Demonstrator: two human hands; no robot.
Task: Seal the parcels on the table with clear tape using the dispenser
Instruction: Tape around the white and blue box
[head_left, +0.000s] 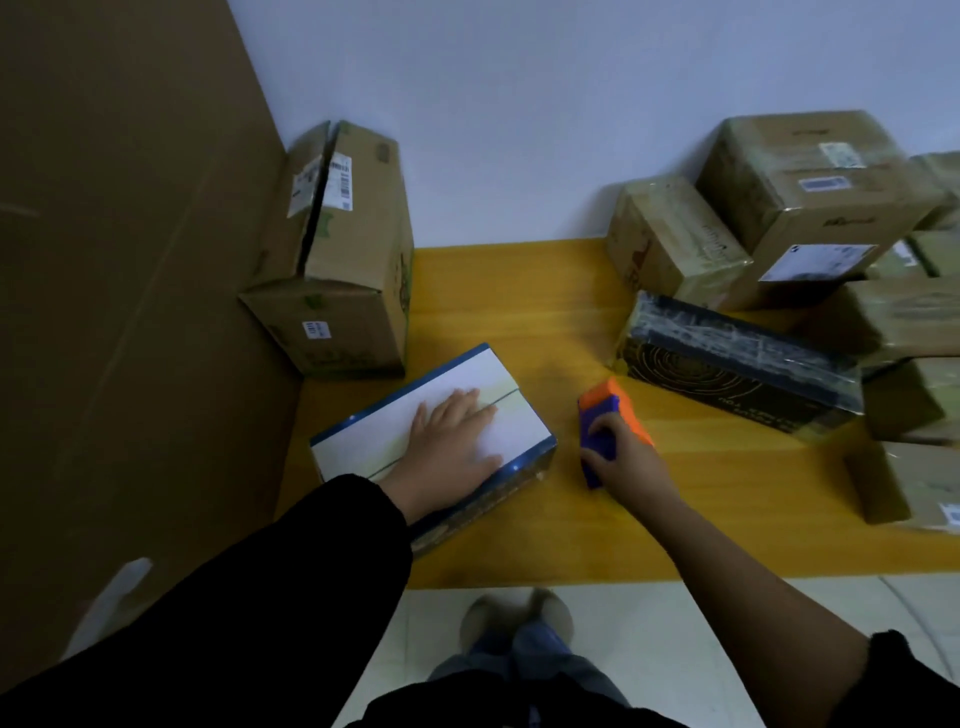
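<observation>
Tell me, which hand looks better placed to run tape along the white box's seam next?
The right hand: it holds the tape dispenser just beside the white box. The left hand lies flat on the box top, likely steadying it.

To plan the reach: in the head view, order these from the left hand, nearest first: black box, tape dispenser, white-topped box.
1. White-topped box, under the left hand.
2. Tape dispenser, to the right, held by the right hand.
3. Black box, farther right and back.
</observation>
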